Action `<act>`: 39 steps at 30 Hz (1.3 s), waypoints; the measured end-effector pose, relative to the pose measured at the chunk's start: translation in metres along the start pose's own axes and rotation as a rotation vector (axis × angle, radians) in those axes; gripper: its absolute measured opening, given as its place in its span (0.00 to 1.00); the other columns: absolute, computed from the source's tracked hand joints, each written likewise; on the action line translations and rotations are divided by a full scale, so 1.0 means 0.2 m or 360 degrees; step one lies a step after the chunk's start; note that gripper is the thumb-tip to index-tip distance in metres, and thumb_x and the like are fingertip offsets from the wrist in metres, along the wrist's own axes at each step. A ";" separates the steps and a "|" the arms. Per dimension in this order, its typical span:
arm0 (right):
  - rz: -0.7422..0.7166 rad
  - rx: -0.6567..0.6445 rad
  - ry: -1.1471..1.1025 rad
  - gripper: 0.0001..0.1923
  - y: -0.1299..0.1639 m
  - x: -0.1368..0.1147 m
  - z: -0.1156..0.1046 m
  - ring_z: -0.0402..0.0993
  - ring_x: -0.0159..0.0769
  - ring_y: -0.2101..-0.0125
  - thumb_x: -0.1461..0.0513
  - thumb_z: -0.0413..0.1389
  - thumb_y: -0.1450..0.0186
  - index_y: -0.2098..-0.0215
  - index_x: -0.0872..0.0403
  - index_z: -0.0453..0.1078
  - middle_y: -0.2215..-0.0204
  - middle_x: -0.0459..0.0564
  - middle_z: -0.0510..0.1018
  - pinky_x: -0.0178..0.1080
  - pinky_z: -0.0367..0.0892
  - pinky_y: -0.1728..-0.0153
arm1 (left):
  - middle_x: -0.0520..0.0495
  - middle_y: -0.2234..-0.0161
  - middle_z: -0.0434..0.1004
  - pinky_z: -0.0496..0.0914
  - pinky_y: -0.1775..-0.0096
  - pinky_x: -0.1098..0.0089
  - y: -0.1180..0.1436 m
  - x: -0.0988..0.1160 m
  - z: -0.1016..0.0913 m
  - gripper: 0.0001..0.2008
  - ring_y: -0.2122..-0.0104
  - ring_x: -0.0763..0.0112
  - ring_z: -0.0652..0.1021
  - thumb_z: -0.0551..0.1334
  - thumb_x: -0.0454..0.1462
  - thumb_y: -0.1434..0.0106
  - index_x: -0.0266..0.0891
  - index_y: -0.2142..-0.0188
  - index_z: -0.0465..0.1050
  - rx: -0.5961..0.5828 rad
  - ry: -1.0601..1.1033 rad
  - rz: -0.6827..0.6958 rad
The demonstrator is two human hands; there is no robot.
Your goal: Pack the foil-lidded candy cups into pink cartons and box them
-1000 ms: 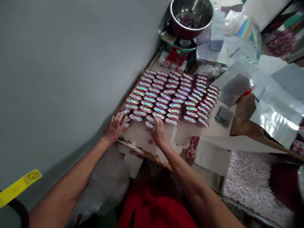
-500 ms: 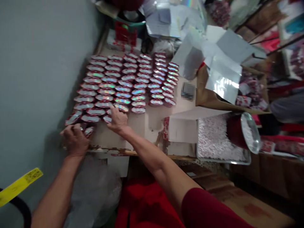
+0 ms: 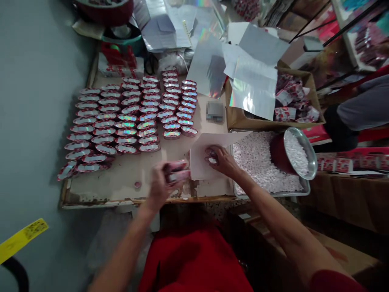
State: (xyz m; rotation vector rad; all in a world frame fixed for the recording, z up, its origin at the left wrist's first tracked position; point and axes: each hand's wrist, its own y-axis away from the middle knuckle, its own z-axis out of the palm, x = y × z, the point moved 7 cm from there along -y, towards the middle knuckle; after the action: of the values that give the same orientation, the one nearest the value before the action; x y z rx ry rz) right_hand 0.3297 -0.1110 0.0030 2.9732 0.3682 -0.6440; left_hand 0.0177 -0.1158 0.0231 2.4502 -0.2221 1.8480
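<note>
- Fingers of the left hand (image 3: 156, 188), blurred, clasp red-and-white pouches (image 3: 176, 172) above the front of the bench (image 3: 115, 188).
- Fingers of the right hand (image 3: 225, 161) curl around a small pouch (image 3: 212, 157), partly hidden, over a white sheet (image 3: 199, 164).
- To the left, rows of matching pouches (image 3: 126, 125) stand close together on the bench; one at the front left corner leans outward.
- A small pink disc (image 3: 137, 184) lies alone between those rows and the left hand.
- Just right of the sheet, a metal tray (image 3: 291, 194) is spread with small pale pieces (image 3: 255, 166), a maroon bowl (image 3: 277, 152) tipped on its side among them.
- Behind the tray, a cardboard box (image 3: 264, 125) holds more red-and-white packets (image 3: 285, 99), partly covered by a shiny clear sheet (image 3: 257, 89).
</note>
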 end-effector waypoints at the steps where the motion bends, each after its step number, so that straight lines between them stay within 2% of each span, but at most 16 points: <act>1: 0.0014 -0.0067 0.0114 0.26 -0.02 0.06 0.03 0.68 0.51 0.43 0.58 0.63 0.31 0.38 0.57 0.67 0.43 0.62 0.75 0.49 0.64 0.41 | 0.34 0.44 0.75 0.73 0.42 0.45 -0.07 0.07 0.23 0.39 0.44 0.46 0.78 0.78 0.48 0.46 0.43 0.40 0.63 -0.0146 -0.0156 0.0176; 2: 0.0042 -0.0111 0.0237 0.22 -0.04 0.11 0.06 0.67 0.52 0.43 0.58 0.62 0.30 0.40 0.57 0.69 0.44 0.62 0.75 0.50 0.62 0.41 | 0.33 0.44 0.74 0.72 0.41 0.44 -0.13 0.11 0.45 0.37 0.42 0.45 0.76 0.76 0.46 0.43 0.41 0.40 0.63 -0.0336 -0.0305 0.0327; 4: 0.0118 -0.0097 0.0454 0.18 -0.05 0.17 0.09 0.65 0.54 0.44 0.58 0.60 0.28 0.42 0.56 0.71 0.46 0.62 0.76 0.51 0.60 0.42 | 0.31 0.43 0.74 0.69 0.38 0.43 -0.26 0.13 0.77 0.34 0.40 0.43 0.75 0.75 0.38 0.42 0.38 0.41 0.63 -0.0606 -0.0648 0.0469; 5: 0.0152 -0.0062 0.0524 0.18 -0.04 0.18 0.10 0.64 0.54 0.45 0.59 0.58 0.27 0.42 0.57 0.71 0.46 0.62 0.75 0.51 0.59 0.43 | 0.30 0.43 0.74 0.68 0.37 0.43 -0.31 0.12 0.87 0.33 0.39 0.42 0.74 0.74 0.35 0.42 0.37 0.41 0.63 -0.0697 -0.0808 0.0490; 7: 0.0202 -0.0007 0.0575 0.18 -0.03 0.19 0.10 0.62 0.54 0.45 0.60 0.54 0.25 0.40 0.58 0.70 0.45 0.63 0.74 0.52 0.59 0.44 | 0.29 0.42 0.73 0.67 0.37 0.43 -0.38 0.12 0.95 0.32 0.38 0.42 0.73 0.73 0.33 0.41 0.36 0.41 0.63 -0.0755 -0.1052 0.0489; 10: 0.0253 -0.0031 0.0505 0.18 -0.02 0.21 0.11 0.62 0.54 0.46 0.60 0.52 0.24 0.40 0.57 0.72 0.46 0.62 0.75 0.52 0.59 0.44 | 0.30 0.41 0.71 0.68 0.38 0.44 -0.43 0.21 0.95 0.32 0.38 0.43 0.72 0.73 0.37 0.38 0.38 0.39 0.61 -0.0642 -0.1119 0.0538; 13: 0.0272 -0.0082 0.0393 0.18 -0.04 0.24 0.13 0.62 0.53 0.46 0.61 0.52 0.25 0.41 0.57 0.74 0.45 0.63 0.74 0.50 0.60 0.45 | 0.30 0.39 0.69 0.67 0.37 0.45 -0.46 0.27 0.94 0.42 0.38 0.44 0.71 0.76 0.41 0.40 0.38 0.34 0.55 -0.0528 -0.0999 0.0595; 16: 0.0267 -0.0078 0.0362 0.18 -0.06 0.25 0.12 0.62 0.53 0.46 0.61 0.53 0.26 0.41 0.54 0.76 0.45 0.62 0.75 0.52 0.59 0.44 | 0.28 0.39 0.69 0.68 0.37 0.47 -0.50 0.22 0.98 0.46 0.39 0.44 0.72 0.78 0.42 0.43 0.35 0.33 0.55 -0.0682 -0.0925 0.0620; 18: 0.0279 -0.0061 0.0397 0.17 -0.05 0.26 0.11 0.62 0.54 0.46 0.62 0.53 0.26 0.42 0.53 0.76 0.46 0.61 0.75 0.54 0.57 0.42 | 0.29 0.40 0.70 0.67 0.36 0.46 -0.54 0.14 0.99 0.42 0.38 0.43 0.72 0.78 0.40 0.43 0.35 0.36 0.59 -0.0785 -0.0968 0.0623; 21: 0.0289 -0.0018 0.0420 0.20 -0.03 0.27 0.07 0.62 0.53 0.45 0.64 0.51 0.26 0.38 0.55 0.72 0.45 0.62 0.75 0.53 0.56 0.42 | 0.30 0.39 0.70 0.63 0.33 0.44 -0.57 0.06 0.97 0.35 0.35 0.43 0.70 0.74 0.35 0.40 0.35 0.37 0.64 -0.0806 -0.1109 0.0655; 26: 0.0213 -0.0004 0.0383 0.21 0.00 0.28 0.05 0.63 0.51 0.44 0.64 0.50 0.25 0.35 0.56 0.68 0.42 0.62 0.73 0.50 0.56 0.41 | 0.31 0.42 0.75 0.64 0.35 0.43 -0.54 0.03 1.07 0.29 0.38 0.43 0.72 0.71 0.30 0.40 0.35 0.40 0.69 -0.0944 -0.1354 0.0688; 29: 0.0250 0.0083 0.0428 0.23 0.01 0.31 0.05 0.61 0.52 0.41 0.63 0.50 0.24 0.33 0.57 0.66 0.40 0.62 0.72 0.51 0.55 0.39 | 0.30 0.40 0.74 0.60 0.34 0.36 -0.57 0.03 1.14 0.26 0.37 0.43 0.71 0.64 0.28 0.35 0.37 0.37 0.69 -0.0847 -0.1450 0.0595; 32: 0.0294 0.0201 0.0499 0.26 0.02 0.34 0.05 0.59 0.55 0.37 0.62 0.49 0.23 0.29 0.57 0.62 0.36 0.64 0.70 0.52 0.55 0.40 | 0.29 0.34 0.70 0.56 0.32 0.35 -0.59 0.03 1.20 0.27 0.33 0.42 0.67 0.58 0.27 0.31 0.36 0.33 0.67 -0.0832 -0.1460 0.0543; 35: 0.0341 0.0226 0.0500 0.25 0.03 0.35 0.03 0.63 0.55 0.42 0.62 0.50 0.24 0.31 0.54 0.66 0.39 0.65 0.72 0.52 0.58 0.45 | 0.29 0.32 0.67 0.59 0.32 0.37 -0.56 0.03 1.23 0.25 0.32 0.41 0.68 0.54 0.29 0.27 0.36 0.33 0.69 -0.0802 -0.1487 0.0424; 37: 0.0396 0.0233 0.0468 0.22 0.04 0.34 0.01 0.66 0.55 0.46 0.60 0.53 0.26 0.35 0.52 0.71 0.44 0.65 0.74 0.52 0.58 0.48 | 0.31 0.32 0.67 0.63 0.34 0.40 -0.51 0.04 1.21 0.23 0.33 0.43 0.69 0.54 0.32 0.26 0.38 0.33 0.70 -0.0727 -0.1520 0.0417; 39: 0.0463 0.0319 0.0434 0.23 0.07 0.30 -0.04 0.67 0.56 0.48 0.55 0.57 0.28 0.37 0.53 0.72 0.45 0.66 0.75 0.54 0.59 0.50 | 0.34 0.31 0.67 0.62 0.33 0.41 -0.46 0.04 1.09 0.23 0.32 0.46 0.68 0.57 0.37 0.25 0.43 0.33 0.70 -0.0542 -0.1534 0.0541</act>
State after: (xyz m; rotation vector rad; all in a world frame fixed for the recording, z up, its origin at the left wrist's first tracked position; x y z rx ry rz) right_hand 0.3894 -0.1098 -0.0151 3.2182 -0.1244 -0.2591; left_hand 0.2408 -0.0563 -0.0270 2.9096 -0.9359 0.4433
